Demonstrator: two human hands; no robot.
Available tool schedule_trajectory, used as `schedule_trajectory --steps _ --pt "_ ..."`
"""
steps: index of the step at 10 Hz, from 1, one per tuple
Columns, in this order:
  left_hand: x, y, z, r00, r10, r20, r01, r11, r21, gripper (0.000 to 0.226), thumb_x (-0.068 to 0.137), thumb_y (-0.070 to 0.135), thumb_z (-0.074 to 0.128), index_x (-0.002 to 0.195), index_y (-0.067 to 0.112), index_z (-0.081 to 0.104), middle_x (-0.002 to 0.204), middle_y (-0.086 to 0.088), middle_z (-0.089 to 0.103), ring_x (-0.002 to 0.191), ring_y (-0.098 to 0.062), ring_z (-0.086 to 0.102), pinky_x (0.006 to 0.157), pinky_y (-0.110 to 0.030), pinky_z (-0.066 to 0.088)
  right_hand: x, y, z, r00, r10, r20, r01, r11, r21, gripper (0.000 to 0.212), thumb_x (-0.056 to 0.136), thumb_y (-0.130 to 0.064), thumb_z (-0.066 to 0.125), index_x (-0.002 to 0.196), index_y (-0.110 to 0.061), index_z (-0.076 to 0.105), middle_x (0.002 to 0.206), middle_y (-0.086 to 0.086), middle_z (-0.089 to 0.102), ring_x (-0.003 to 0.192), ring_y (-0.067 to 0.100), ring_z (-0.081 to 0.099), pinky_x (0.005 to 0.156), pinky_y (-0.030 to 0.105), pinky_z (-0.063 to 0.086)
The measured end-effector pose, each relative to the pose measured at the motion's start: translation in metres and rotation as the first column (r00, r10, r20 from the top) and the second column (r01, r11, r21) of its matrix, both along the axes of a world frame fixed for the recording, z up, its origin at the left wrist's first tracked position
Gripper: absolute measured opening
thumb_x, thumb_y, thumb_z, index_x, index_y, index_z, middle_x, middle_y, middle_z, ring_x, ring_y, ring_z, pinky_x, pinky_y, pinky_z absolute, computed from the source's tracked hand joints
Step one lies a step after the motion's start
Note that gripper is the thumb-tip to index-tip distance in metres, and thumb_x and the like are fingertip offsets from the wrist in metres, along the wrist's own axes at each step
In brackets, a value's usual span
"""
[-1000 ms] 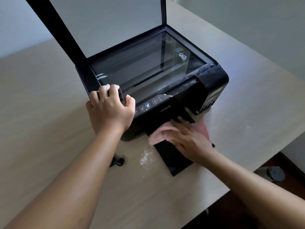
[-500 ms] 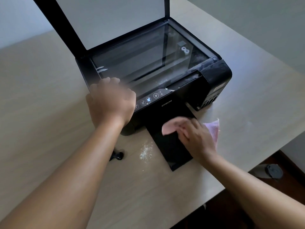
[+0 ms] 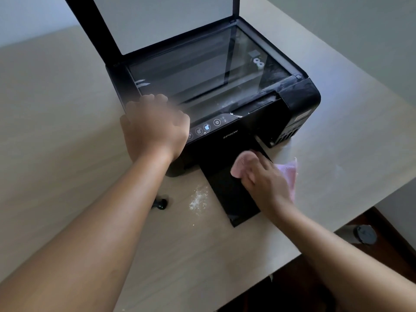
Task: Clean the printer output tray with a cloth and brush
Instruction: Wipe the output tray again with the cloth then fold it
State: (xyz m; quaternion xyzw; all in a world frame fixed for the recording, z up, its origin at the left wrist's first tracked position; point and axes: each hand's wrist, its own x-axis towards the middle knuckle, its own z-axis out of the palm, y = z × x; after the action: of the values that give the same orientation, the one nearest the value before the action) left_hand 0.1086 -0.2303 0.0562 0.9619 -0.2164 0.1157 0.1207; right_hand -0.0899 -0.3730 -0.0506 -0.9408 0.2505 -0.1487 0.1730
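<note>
A black printer (image 3: 299,97) stands on the table with its scanner lid (image 3: 157,21) raised. Its black output tray (image 3: 227,188) sticks out toward me. My right hand (image 3: 263,179) presses a pink cloth (image 3: 243,164) flat on the tray's right side, and part of the cloth hangs off toward the table. My left hand (image 3: 153,127) rests on the printer's front left corner, fingers curled over the edge. A small black object (image 3: 161,203), possibly the brush, lies on the table mostly hidden under my left forearm.
White powder (image 3: 199,199) is scattered on the beige table (image 3: 67,109) left of the tray. More dust streaks the printer's top right edge. A grey bottle with a dark cap (image 3: 360,234) stands on the floor beyond the table's right edge.
My right hand has slid the cloth along the tray, first toward me, then back up toward the printer body. My left hand stays on the printer's corner.
</note>
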Motion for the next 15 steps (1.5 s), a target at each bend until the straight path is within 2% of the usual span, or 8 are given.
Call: schedule_trajectory --steps 2,4,6,8,9,10,14,15 --pt "0.001 0.001 0.0 1.0 0.0 -0.014 0.0 1.0 0.008 0.046 0.087 0.052 0.039 0.119 0.023 0.054 0.134 -0.003 0.05 0.119 -0.033 0.04 0.096 -0.044 0.031 -0.018 0.039 -0.001 0.868 0.495 -0.047 -0.497 0.866 -0.062 0.037 0.087 -0.023 0.056 0.124 -0.023 0.063 0.129 0.0 0.063 0.121 0.023 0.058 0.088 0.036 0.051" --pt "0.001 -0.001 -0.001 1.0 -0.008 0.0 0.008 1.0 -0.014 0.046 0.085 0.051 0.039 0.116 0.022 0.055 0.131 -0.004 0.052 0.118 -0.034 0.041 0.094 -0.045 0.032 -0.052 -0.013 -0.017 1.0 -0.011 -0.024 0.01 0.999 -0.035 0.034 0.082 0.003 0.068 0.115 0.0 0.068 0.126 0.019 0.064 0.123 0.04 0.056 0.104 0.051 0.046" --pt "0.001 0.001 -0.001 1.0 -0.012 -0.001 0.012 1.0 -0.006 0.046 0.086 0.052 0.038 0.116 0.021 0.055 0.131 -0.004 0.051 0.118 -0.034 0.041 0.096 -0.045 0.032 -0.058 0.046 -0.014 0.916 0.402 -0.021 -0.399 0.902 -0.163 0.025 0.083 -0.014 0.064 0.107 -0.015 0.072 0.122 0.002 0.067 0.119 0.028 0.059 0.087 0.04 0.054" --pt "0.001 0.0 -0.001 1.0 -0.012 -0.006 0.012 1.0 -0.008 0.046 0.085 0.052 0.037 0.114 0.021 0.055 0.13 -0.004 0.052 0.117 -0.034 0.041 0.095 -0.046 0.032 -0.063 0.058 -0.018 0.999 0.034 -0.028 -0.038 0.989 -0.141 0.029 0.077 -0.01 0.073 0.107 -0.014 0.074 0.115 0.006 0.07 0.107 0.036 0.064 0.074 0.047 0.056" --pt "0.001 0.001 -0.002 1.0 -0.016 -0.005 0.016 1.0 -0.003 0.045 0.086 0.052 0.038 0.114 0.021 0.055 0.131 -0.005 0.052 0.117 -0.034 0.041 0.095 -0.046 0.032 -0.065 0.064 -0.013 0.957 0.282 -0.075 -0.29 0.944 -0.156 0.027 0.086 -0.024 0.05 0.103 -0.028 0.07 0.116 -0.008 0.065 0.107 0.022 0.057 0.078 0.036 0.048" --pt "0.0 0.0 0.0 1.0 -0.018 -0.005 0.018 1.0 -0.004 0.045 0.086 0.051 0.039 0.113 0.02 0.055 0.131 -0.005 0.052 0.117 -0.034 0.041 0.095 -0.046 0.033 -0.073 0.025 -0.005 0.986 0.131 -0.101 -0.14 0.986 -0.09 0.038 0.089 -0.023 0.036 0.109 -0.029 0.068 0.115 -0.007 0.064 0.107 0.021 0.058 0.091 0.033 0.041" --pt "0.001 0.001 -0.002 1.0 -0.013 0.003 0.013 1.0 -0.011 0.046 0.085 0.051 0.038 0.115 0.021 0.056 0.13 -0.005 0.052 0.117 -0.035 0.041 0.094 -0.046 0.032 -0.057 0.02 0.015 0.972 0.086 -0.219 -0.031 0.97 0.241 0.013 0.09 -0.03 0.058 0.097 -0.036 0.067 0.095 -0.012 0.059 0.086 0.013 0.056 0.063 0.028 0.038" --pt "0.001 0.0 -0.002 1.0 -0.009 0.003 0.009 1.0 -0.012 0.045 0.085 0.051 0.039 0.114 0.02 0.056 0.13 -0.005 0.052 0.117 -0.034 0.041 0.094 -0.045 0.032 -0.073 0.016 0.005 0.912 0.092 -0.399 -0.218 0.935 -0.282 0.021 0.092 -0.034 0.045 0.102 -0.025 0.062 0.096 -0.006 0.057 0.098 0.006 0.054 0.078 0.025 0.045"
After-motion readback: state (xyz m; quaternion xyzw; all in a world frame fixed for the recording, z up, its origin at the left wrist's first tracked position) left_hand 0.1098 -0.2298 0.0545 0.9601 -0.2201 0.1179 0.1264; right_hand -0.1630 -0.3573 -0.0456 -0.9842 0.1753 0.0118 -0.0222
